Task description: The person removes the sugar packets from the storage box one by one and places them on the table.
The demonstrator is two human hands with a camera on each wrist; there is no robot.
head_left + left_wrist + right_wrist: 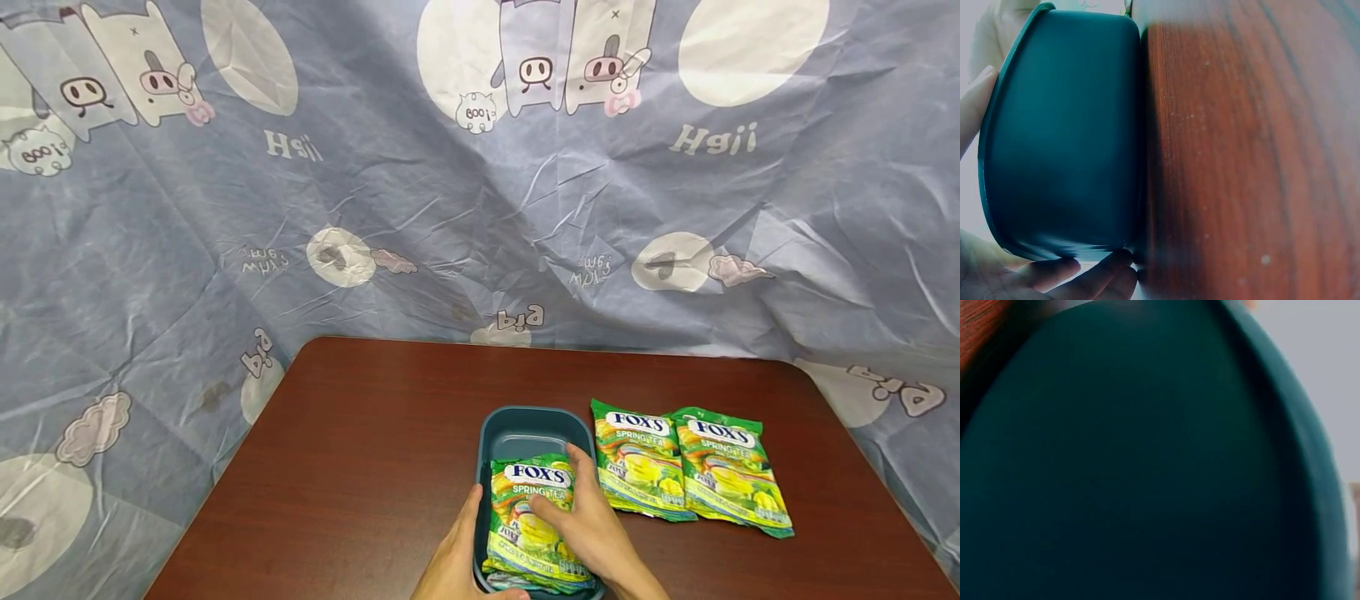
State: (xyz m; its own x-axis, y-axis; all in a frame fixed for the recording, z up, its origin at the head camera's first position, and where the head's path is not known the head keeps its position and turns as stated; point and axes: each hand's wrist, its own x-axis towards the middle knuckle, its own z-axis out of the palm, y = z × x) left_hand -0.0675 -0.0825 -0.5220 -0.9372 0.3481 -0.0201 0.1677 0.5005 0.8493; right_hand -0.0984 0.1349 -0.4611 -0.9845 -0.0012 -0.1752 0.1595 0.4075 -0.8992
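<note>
A dark teal rectangular box (525,412) stands on the table with a green Fox's Spring Tea candy bag (534,533) lying face up in it. Under that bag's near end the edge of another wrapper (517,582) shows. My left hand (454,560) grips the box by its left side and near end; in the left wrist view its fingers (1094,278) lie against the outer wall. My right hand (588,521) reaches over the right rim, thumb laid on the bag's front and index finger straight along its right edge. The right wrist view is mostly filled by the box's outer wall (1135,456).
Two more Fox's candy bags, a left one (641,462) and a right one (729,471), lie side by side with edges overlapping, right of the box. The brown wooden table (360,467) ends at a grey-blue printed cloth (465,217) hanging behind and at the sides.
</note>
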